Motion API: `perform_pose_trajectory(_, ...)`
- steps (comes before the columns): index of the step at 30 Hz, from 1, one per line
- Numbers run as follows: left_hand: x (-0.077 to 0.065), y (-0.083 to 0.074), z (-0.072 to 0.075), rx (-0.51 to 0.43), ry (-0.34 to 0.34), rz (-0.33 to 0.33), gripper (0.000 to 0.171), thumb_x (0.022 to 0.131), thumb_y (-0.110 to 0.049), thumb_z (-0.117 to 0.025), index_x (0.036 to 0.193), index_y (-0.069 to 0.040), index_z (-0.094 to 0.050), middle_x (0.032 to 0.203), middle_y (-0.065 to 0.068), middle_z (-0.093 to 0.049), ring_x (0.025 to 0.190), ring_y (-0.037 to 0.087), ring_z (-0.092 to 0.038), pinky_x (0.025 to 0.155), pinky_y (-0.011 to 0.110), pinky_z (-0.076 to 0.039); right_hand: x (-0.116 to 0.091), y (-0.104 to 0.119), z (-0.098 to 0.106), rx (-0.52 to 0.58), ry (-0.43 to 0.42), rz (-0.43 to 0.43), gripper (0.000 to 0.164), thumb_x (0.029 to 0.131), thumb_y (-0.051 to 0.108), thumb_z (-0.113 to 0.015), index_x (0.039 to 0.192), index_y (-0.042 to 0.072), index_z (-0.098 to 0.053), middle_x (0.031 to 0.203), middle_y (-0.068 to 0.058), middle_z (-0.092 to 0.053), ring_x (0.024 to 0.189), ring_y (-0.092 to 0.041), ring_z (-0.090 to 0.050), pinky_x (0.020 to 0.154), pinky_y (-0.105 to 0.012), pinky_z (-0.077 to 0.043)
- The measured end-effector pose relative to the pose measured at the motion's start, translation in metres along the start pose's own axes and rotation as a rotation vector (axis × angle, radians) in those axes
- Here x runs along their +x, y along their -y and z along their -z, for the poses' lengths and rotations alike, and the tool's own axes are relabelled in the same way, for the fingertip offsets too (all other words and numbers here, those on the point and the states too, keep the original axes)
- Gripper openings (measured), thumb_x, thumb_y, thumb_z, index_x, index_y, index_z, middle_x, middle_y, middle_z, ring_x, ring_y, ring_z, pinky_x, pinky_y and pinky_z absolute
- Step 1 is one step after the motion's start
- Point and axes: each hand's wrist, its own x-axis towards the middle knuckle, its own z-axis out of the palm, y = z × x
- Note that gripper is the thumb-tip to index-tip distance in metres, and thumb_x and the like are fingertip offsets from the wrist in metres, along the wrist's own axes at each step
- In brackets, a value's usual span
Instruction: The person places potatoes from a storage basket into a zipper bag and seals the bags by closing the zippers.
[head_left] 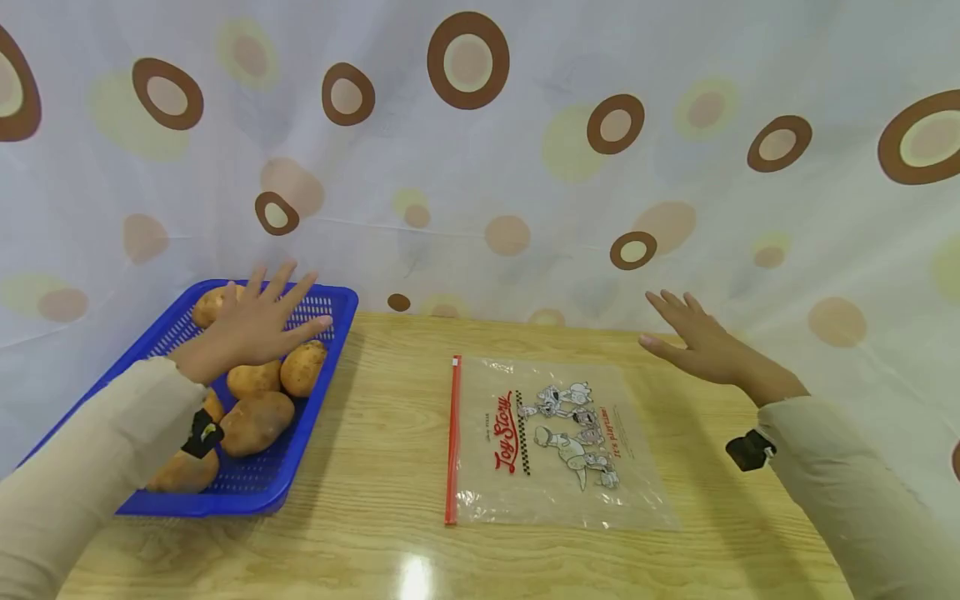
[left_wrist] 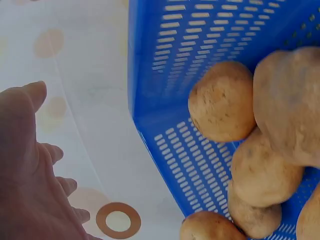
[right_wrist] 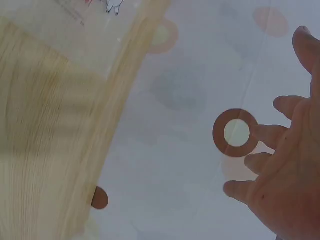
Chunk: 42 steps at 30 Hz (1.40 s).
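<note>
Left hand: raised over the far part of the basket as I see it, palm turned away, fingers spread and gripping nothing; it looks to be apart from the potatoes.
Right hand: lifted just beyond the bag's right-hand side, fingers straight, thumb standing off from them, nothing pinched.
Potatoes: several, lying loose in the blue basket at the person's left; the left arm hides part of the pile, so I can't give a sure count.
Plastic bag: flat on the wooden table, between the hands and well apart from the basket, wood grain showing through its clear film.
Red strip: along the bag's left edge; I cannot tell whether the closure is sealed.
Backdrop: a pale spotted cloth behind it all.
Done so far: nothing that I can make out; every potato I see sits in the basket, and the bag lies untouched.
Left to do: seemingly all the handling, since neither hand has hold of anything.
</note>
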Motion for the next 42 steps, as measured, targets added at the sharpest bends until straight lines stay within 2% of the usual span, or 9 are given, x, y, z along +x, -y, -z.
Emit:
perform_pose_trajectory(6, -0.002, -0.014, -0.003, -0.024, 0.000, -0.040, 0.080, 0.097, -0.060, -0.037, 0.155, -0.010, -0.014, 0.157, 0.025, -0.004, 0.139, 0.056, -0.002, 0.101, 0.078, -0.007, 0.013, 0.020, -0.016, 0.213, 0.123, -0.011, 0.070, 0.102, 0.046, -0.039, 0.156, 0.021, -0.003, 0.160, -0.017, 0.000, 0.143, -0.046, -0.001, 0.105, -0.073, -0.012)
perform_pose_trajectory(9, -0.003, -0.025, -0.005, -0.086, -0.009, -0.070, 0.078, 0.097, -0.056, -0.040, 0.154, -0.008, -0.017, 0.157, 0.026, -0.008, 0.139, 0.055, -0.004, 0.103, 0.076, -0.009, 0.020, 0.031, -0.028, 0.352, 0.170, -0.018, 0.067, 0.102, 0.047, -0.037, 0.156, 0.022, -0.006, 0.160, -0.014, -0.004, 0.144, -0.044, -0.007, 0.107, -0.070, -0.015)
perform_pose_trajectory(14, -0.007, -0.045, -0.013, -0.288, -0.030, -0.142, 0.074, 0.100, -0.044, -0.046, 0.151, 0.003, -0.019, 0.155, 0.031, -0.011, 0.140, 0.051, -0.008, 0.112, 0.065, -0.012, 0.037, 0.048, -0.053, 0.632, 0.228, 0.006, 0.067, 0.103, 0.044, -0.038, 0.155, 0.011, -0.011, 0.159, -0.016, -0.012, 0.144, -0.039, -0.014, 0.114, -0.058, -0.018)
perform_pose_trajectory(18, -0.014, -0.062, -0.024, -0.468, -0.017, -0.108, 0.074, 0.100, -0.044, -0.046, 0.151, 0.002, -0.019, 0.155, 0.026, -0.016, 0.143, 0.044, -0.014, 0.113, 0.060, -0.015, 0.049, 0.065, -0.073, 0.782, 0.283, 0.005, 0.069, 0.103, 0.042, -0.039, 0.153, 0.003, -0.012, 0.156, -0.022, -0.020, 0.143, -0.040, -0.019, 0.114, -0.055, -0.021)
perform_pose_trajectory(22, -0.020, -0.079, -0.035, -0.621, -0.017, -0.049, 0.069, 0.100, -0.043, -0.047, 0.151, -0.003, -0.025, 0.153, 0.024, -0.026, 0.141, 0.042, -0.022, 0.111, 0.060, -0.023, 0.059, 0.082, -0.091, 0.914, 0.300, -0.063, 0.069, 0.103, 0.039, -0.041, 0.151, -0.003, -0.015, 0.152, -0.026, -0.026, 0.140, -0.041, -0.025, 0.114, -0.051, -0.026)
perform_pose_trajectory(26, -0.027, -0.093, -0.048, -0.783, 0.033, 0.008, 0.067, 0.101, -0.042, -0.046, 0.150, -0.002, -0.026, 0.152, 0.026, -0.027, 0.139, 0.045, -0.025, 0.110, 0.059, -0.028, 0.066, 0.097, -0.110, 1.015, 0.296, -0.150, 0.061, 0.104, 0.030, -0.042, 0.148, -0.007, -0.022, 0.148, -0.030, -0.032, 0.136, -0.042, -0.033, 0.112, -0.050, -0.030)
perform_pose_trajectory(32, -0.036, -0.106, -0.070, -1.005, 0.128, 0.098, 0.065, 0.102, -0.038, -0.045, 0.150, 0.001, -0.025, 0.153, 0.024, -0.027, 0.140, 0.040, -0.027, 0.110, 0.055, -0.030, 0.077, 0.117, -0.140, 1.094, 0.300, -0.255, 0.054, 0.103, 0.025, -0.045, 0.141, -0.012, -0.035, 0.141, -0.031, -0.042, 0.130, -0.041, -0.044, 0.108, -0.048, -0.037)
perform_pose_trajectory(37, -0.041, -0.116, -0.085, -1.088, 0.114, 0.135, 0.062, 0.102, -0.035, -0.045, 0.148, 0.003, -0.028, 0.150, 0.023, -0.032, 0.138, 0.039, -0.032, 0.111, 0.054, -0.028, 0.082, 0.128, -0.158, 1.130, 0.314, -0.323, 0.054, 0.100, 0.026, -0.051, 0.136, -0.013, -0.043, 0.134, -0.030, -0.050, 0.123, -0.039, -0.051, 0.104, -0.044, -0.043)
perform_pose_trajectory(42, -0.045, -0.123, -0.094, -1.234, 0.097, 0.150, 0.060, 0.102, -0.031, -0.044, 0.146, 0.007, -0.029, 0.149, 0.025, -0.033, 0.139, 0.039, -0.030, 0.113, 0.052, -0.026, 0.088, 0.138, -0.167, 1.131, 0.310, -0.358, 0.052, 0.098, 0.026, -0.055, 0.133, -0.011, -0.047, 0.127, -0.029, -0.056, 0.117, -0.037, -0.057, 0.098, -0.043, -0.048)
